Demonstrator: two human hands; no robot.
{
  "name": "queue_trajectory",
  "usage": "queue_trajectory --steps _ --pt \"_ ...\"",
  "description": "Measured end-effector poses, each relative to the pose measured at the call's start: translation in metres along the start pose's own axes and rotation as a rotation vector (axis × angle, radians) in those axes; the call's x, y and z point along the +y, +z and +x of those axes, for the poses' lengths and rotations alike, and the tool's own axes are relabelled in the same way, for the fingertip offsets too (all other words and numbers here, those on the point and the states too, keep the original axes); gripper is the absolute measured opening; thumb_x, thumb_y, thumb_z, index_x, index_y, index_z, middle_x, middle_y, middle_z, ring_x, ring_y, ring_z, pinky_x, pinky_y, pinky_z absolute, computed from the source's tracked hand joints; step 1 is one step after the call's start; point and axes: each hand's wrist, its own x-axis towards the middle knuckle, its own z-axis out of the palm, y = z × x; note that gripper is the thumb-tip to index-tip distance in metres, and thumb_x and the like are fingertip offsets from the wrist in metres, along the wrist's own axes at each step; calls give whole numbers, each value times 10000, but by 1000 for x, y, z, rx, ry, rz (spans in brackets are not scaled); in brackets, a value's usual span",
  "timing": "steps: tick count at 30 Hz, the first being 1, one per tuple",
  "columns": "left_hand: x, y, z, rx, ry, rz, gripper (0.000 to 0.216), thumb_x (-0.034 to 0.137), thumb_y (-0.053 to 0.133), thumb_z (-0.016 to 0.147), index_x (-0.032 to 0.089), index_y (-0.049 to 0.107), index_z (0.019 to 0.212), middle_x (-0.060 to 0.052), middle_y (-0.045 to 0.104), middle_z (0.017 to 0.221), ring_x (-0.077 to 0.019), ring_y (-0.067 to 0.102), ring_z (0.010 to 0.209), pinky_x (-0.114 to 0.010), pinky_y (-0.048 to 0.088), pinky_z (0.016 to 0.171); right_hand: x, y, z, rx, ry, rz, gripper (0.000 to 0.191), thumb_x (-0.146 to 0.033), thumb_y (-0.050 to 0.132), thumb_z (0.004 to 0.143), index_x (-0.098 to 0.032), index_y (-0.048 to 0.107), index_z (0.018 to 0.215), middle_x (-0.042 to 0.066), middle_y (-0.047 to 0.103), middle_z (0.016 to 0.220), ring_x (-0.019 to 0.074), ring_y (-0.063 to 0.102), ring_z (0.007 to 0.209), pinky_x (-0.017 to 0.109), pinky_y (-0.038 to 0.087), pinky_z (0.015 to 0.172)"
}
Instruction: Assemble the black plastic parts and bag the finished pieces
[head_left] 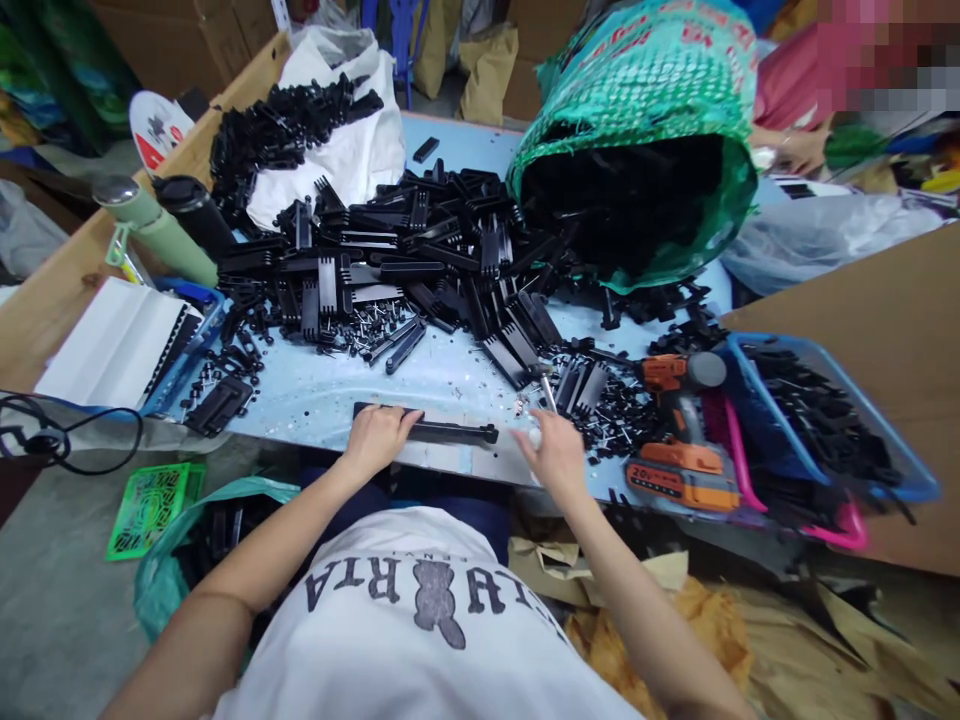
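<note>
Near the table's front edge, a long black plastic bar [454,432] lies crosswise. My left hand [381,437] is closed around its left part, thumb on the near side. Just past the bar's right end is my right hand [556,452], slightly blurred. Its fingers are curled around a slim tool with a silver shaft [549,390], whose kind I cannot make out. Beyond that tool lie black slotted plastic pieces [510,350]. Loose small black parts [619,415] are heaped right of my right hand.
An orange cordless drill [682,470] stands at the right, beside a blue-rimmed bin [832,420] of black parts. A green woven sack [637,110] opens toward me. Left are a blue tray [214,325], a green bottle [161,230] and screws [375,325]. Another person's arm shows upper right.
</note>
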Motion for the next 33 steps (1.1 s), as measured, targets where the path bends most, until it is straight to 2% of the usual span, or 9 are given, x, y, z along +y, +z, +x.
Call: queue_trajectory --steps 2,4,6,8,10,14,17,30,33 --pt "-11 -3 -2 -36 89 -6 493 486 329 912 149 652 753 -95 642 660 -218 627 688 -372 469 748 -29 11 13 -96 -318 56 479 -459 478 860 -161 468 1235 165 503 1251 279 444 1145 401 339 931" --pt "-16 1 -4 -49 206 4 428 524 440 858 152 648 898 -119 660 862 -250 617 892 -385 455 822 -59 22 25 -175 -579 54 429 -467 493 856 -179 515 1173 147 474 1292 277 415 1177 407 317 949" --pt "-20 8 -4 -80 286 3 534 572 557 766 160 580 1105 -135 612 1095 -280 542 1081 -416 414 919 -80 28 33 -225 -705 4 328 -430 435 900 -165 565 1043 138 541 1188 251 475 1091 378 334 899" --pt "-26 16 -4 -119 299 -33 625 576 604 725 169 516 1191 -125 591 1156 -273 538 1095 -410 416 929 -90 23 37 -259 -723 -68 306 -374 352 944 -154 563 968 113 604 984 209 541 915 327 353 794" --pt "-31 22 -4 -98 284 -97 550 544 585 758 171 527 1158 -104 625 1093 -244 586 1016 -373 451 882 -94 10 37 -259 -705 -140 299 -343 312 961 -157 547 963 85 601 852 189 552 792 302 337 704" --pt "-35 33 -2 68 318 -190 468 537 558 777 167 566 1063 -97 657 1012 -219 618 956 -335 485 838 -96 -20 36 -223 -720 -225 257 -279 307 965 -158 533 951 77 590 820 190 555 747 300 300 642" --pt "-32 39 2 117 351 -199 470 547 559 770 167 576 1045 -98 665 986 -214 629 930 -332 495 826 -94 -27 38 -249 -725 -237 237 -281 335 960 -154 534 939 82 594 819 185 559 746 297 295 637" --pt "-25 38 9 -74 396 -195 511 583 516 783 175 560 1087 -93 651 984 -219 622 923 -341 482 832 -61 0 44 -280 -744 -116 358 -417 322 953 -162 568 1001 72 615 829 163 572 747 265 338 649" --pt "-45 30 28 -16 272 -188 382 442 441 869 184 528 1137 -92 616 1067 -211 582 990 -341 460 873 -43 14 39 -267 -656 -23 377 -440 341 942 -163 580 1033 81 628 898 168 573 815 261 365 673"
